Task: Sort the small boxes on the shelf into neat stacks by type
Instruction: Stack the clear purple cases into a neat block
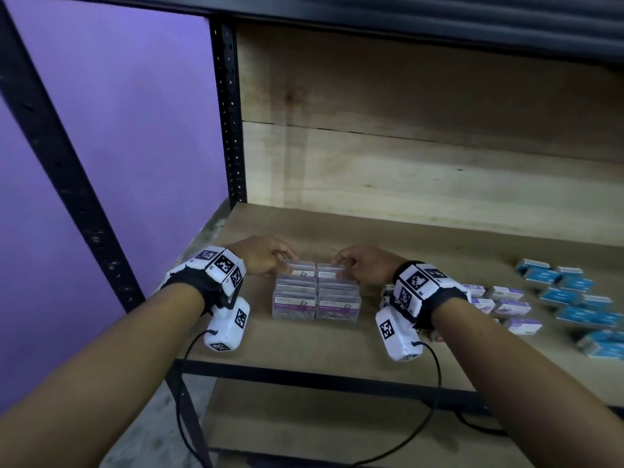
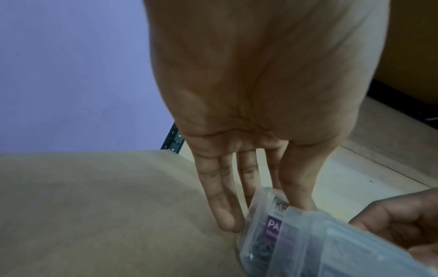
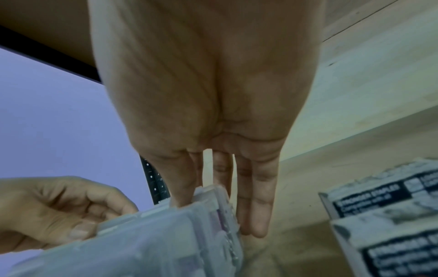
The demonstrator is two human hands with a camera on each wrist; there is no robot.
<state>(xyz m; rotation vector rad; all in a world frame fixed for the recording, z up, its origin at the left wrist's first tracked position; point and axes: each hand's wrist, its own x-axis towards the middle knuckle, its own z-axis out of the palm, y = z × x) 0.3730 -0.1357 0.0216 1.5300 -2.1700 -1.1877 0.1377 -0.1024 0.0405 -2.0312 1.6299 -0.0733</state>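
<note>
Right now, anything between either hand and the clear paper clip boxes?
Nothing visible. The left hand and right hand already touch the back pair of the clear paper clip boxes, one from each side. The white-and-purple boxes and blue boxes lie off to the right on the shelf.

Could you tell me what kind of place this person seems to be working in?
Probably a stockroom or stationery supply corner. A black slotted metal rack upright frames a bare wooden shelf, which holds clear paper clip boxes, white and purple staple boxes and blue boxes in groups.
</note>
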